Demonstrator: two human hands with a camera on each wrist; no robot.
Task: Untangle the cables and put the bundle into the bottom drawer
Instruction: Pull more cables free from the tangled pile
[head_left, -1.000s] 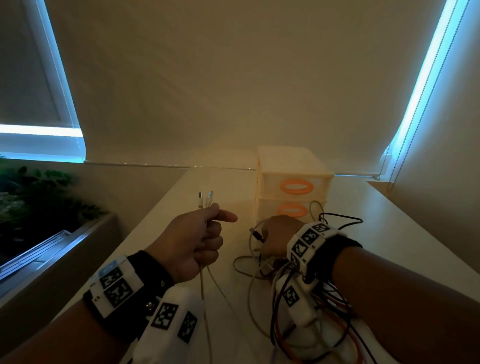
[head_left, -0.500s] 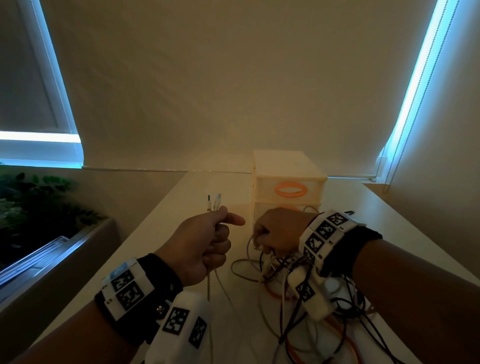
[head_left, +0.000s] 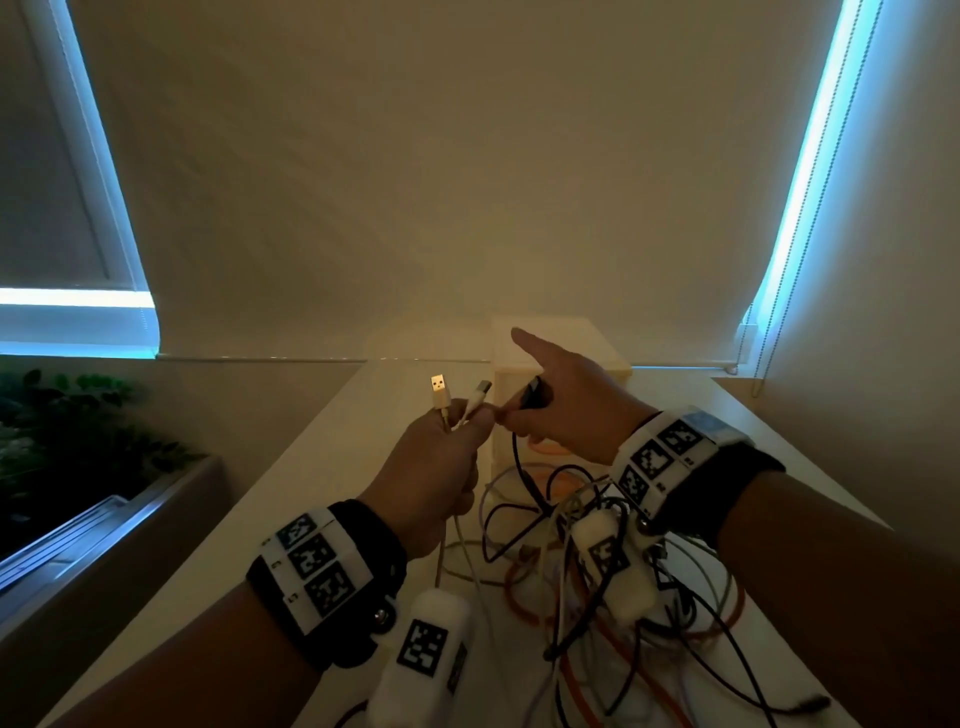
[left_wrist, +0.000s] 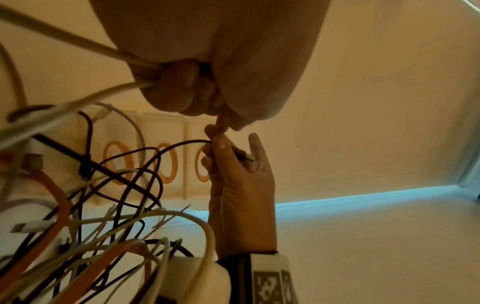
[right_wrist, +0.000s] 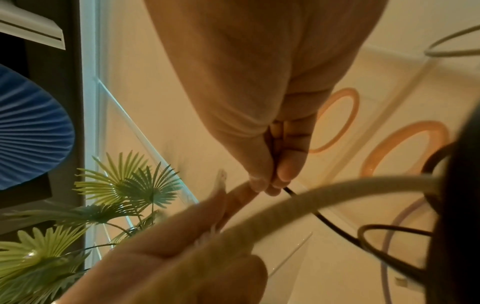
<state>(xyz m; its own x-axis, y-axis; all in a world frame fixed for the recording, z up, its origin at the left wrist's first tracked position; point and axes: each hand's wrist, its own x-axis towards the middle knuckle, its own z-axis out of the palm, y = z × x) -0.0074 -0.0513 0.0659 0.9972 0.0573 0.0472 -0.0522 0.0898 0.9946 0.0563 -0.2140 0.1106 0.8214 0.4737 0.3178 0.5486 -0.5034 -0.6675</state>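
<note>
Below both wrists, the tangled cables (head_left: 597, 587) are lying on the tabletop (head_left: 332, 467). The left hand (head_left: 436, 467) is gripping two pale cable ends (head_left: 457, 400) in a fist; just beside it, the right hand (head_left: 561, 410) is pinching a black plug (head_left: 535, 393), index finger extended. Beyond the hands, the drawer unit (head_left: 613, 348) is standing.

Head view looks forward-down; wrist views, close, share the cables (head_left: 597, 571).
</note>
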